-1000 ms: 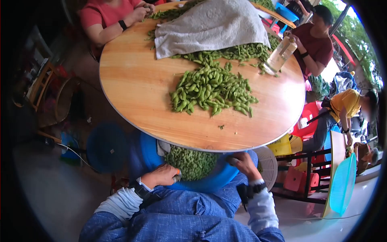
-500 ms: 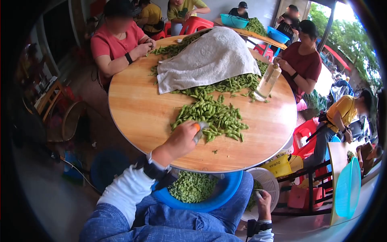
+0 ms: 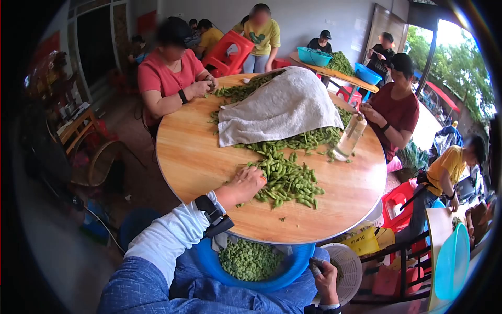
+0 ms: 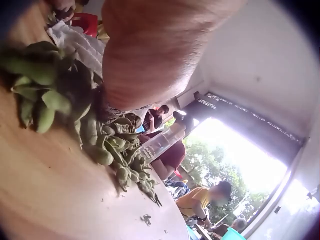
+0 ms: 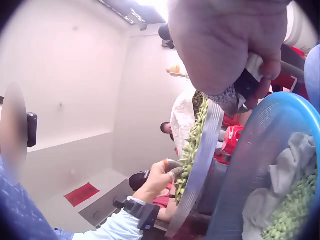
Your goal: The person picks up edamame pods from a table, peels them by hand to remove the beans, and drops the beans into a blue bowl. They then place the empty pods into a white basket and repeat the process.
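Green soybean pods (image 3: 290,180) lie in a loose heap on the round wooden table (image 3: 198,157). My left hand (image 3: 243,186) is at the heap's left side, palm down. In the right wrist view its grey-wrapped thumb and finger pinch at the pods' edge; an orange band circles one finger. My right hand (image 3: 327,277) hovers by my knee, right of the blue tub (image 3: 300,272), its fingers curled and some tips wrapped. I cannot tell whether it holds anything. Shelled green beans (image 3: 251,260) fill the tub's bottom, beside a grey cloth (image 5: 277,175).
A grey towel (image 3: 280,107) covers a bigger pod pile. A clear bottle (image 3: 350,137) stands at the table's right. A white basket (image 3: 348,275) sits by my right knee. Two people in red (image 3: 172,78) sit across the table; a red chair (image 3: 228,52) is behind.
Both hands were low at the tub a second ago. My left hand rose to the table and settled at the pods. My right hand went over the white basket, then moved back toward the tub.
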The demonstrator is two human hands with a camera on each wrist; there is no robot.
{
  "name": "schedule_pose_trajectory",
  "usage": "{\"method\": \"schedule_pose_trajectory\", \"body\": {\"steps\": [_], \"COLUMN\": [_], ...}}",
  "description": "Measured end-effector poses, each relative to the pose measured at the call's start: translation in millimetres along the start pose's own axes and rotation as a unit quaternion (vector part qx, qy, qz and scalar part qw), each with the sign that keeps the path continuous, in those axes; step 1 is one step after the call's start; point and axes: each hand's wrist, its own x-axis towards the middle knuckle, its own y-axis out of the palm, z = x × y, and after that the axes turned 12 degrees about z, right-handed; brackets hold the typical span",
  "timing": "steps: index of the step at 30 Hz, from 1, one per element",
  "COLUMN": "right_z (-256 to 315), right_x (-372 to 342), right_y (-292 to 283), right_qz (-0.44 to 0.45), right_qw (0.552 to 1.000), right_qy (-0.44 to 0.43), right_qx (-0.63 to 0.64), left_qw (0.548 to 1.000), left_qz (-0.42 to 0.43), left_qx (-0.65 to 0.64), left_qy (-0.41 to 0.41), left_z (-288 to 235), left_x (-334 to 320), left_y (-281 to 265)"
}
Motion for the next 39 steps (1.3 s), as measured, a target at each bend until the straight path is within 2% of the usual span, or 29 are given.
{"method": "schedule_pose_trajectory", "body": {"steps": [4,10,16,19,22,25,26,30,33,34,38,39], "right_z": [6.2,-13.6,-6.4,-10.6,-11.3,-13.6,-20.6,-12.0,-7.2,-7.2,4.9,14.7], "right_x": [5.6,6.3,2.2,0.4,-1.7,-4.6,-4.6,-7.7,-7.6,-5.9,1.9,6.3], "right_y": [7.8,17.3,18.6,18.7,18.7,21.8,22.4,21.1,22.5,21.7,20.9,21.8], "right_qz": [0.02,0.042,0.051,0.05,0.065,0.072,0.07,0.08,0.084,0.087,0.101,0.106], "right_qw": [0.996,0.999,0.998,0.999,0.997,0.997,0.996,0.997,0.996,0.996,0.993,0.992], "right_qy": [-0.046,-0.023,-0.019,-0.019,-0.017,0.005,-0.013,0.008,0.016,0.008,-0.024,-0.034], "right_qx": [-0.072,0.0,-0.021,-0.008,-0.048,0.027,0.048,0.013,0.02,-0.002,-0.056,-0.061], "left_qw": [1.0,0.997,0.984,0.997,0.988,0.992,0.995,0.997,0.994,0.997,0.984,0.959], "left_qz": [0.011,0.067,0.141,0.031,0.09,0.115,0.092,0.068,0.109,0.06,-0.025,-0.023], "left_qx": [-0.017,0.033,-0.028,-0.046,-0.121,-0.037,-0.041,-0.018,-0.017,-0.032,-0.168,-0.276], "left_qy": [0.009,-0.032,-0.105,-0.049,0.015,0.022,0.022,0.027,0.018,0.031,-0.049,-0.065], "left_z": [2.9,-6.7,-6.8,-11.0,-23.3,-30.2,-30.1,-31.0,-34.0,-31.9,-26.2,-31.4], "left_x": [-3.2,-7.5,-3.8,-1.8,7.9,11.6,12.7,16.9,21.2,20.0,14.9,11.0], "left_y": [0.4,-3.6,-23.2,-24.7,-11.8,12.2,16.1,20.7,12.6,8.8,-4.4,-11.6]}}
